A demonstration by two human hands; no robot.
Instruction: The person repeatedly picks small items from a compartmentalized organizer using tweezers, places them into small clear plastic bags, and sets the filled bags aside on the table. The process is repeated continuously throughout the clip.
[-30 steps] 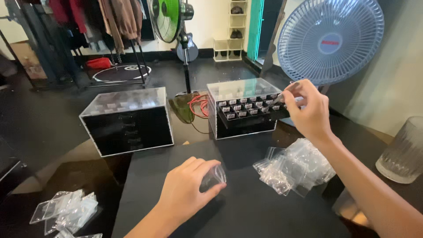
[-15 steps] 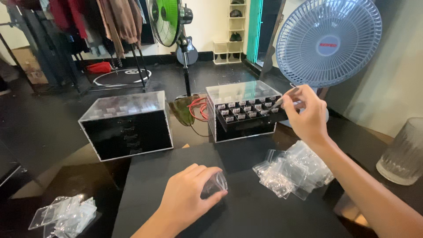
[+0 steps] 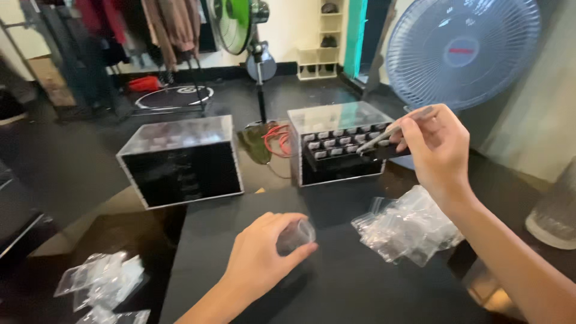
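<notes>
Tweezers (image 3: 393, 131), slim and silvery, pinched high in right hand (image 3: 437, 150), tips angled down-left toward the open drawer of the clear compartment box (image 3: 339, 144). But first, far left: loose heap of small clear bags (image 3: 99, 282), well apart from left hand (image 3: 261, 261), out past its wrist. Up ahead of that hand, a dark acrylic box (image 3: 180, 159), closed, standing clear of the fingers. Left hand itself curled around a small clear vial (image 3: 295, 235), fingers wrapped tight, thumb side up, knuckles resting low on the black table (image 3: 336, 288). Moving right: compartment box just ahead of both hands, rows of little white-labelled cells showing, tweezer tips just over the drawer's right end. Right hand closed, thumb and forefinger pressed together on the tweezers' upper end, other fingers folded in. Just below that wrist, a second pile of clear bags (image 3: 408, 231). Behind the knuckles, a pale blue fan (image 3: 462, 51). Far right, near the forearm, a ribbed glass (image 3: 555, 210).
</notes>
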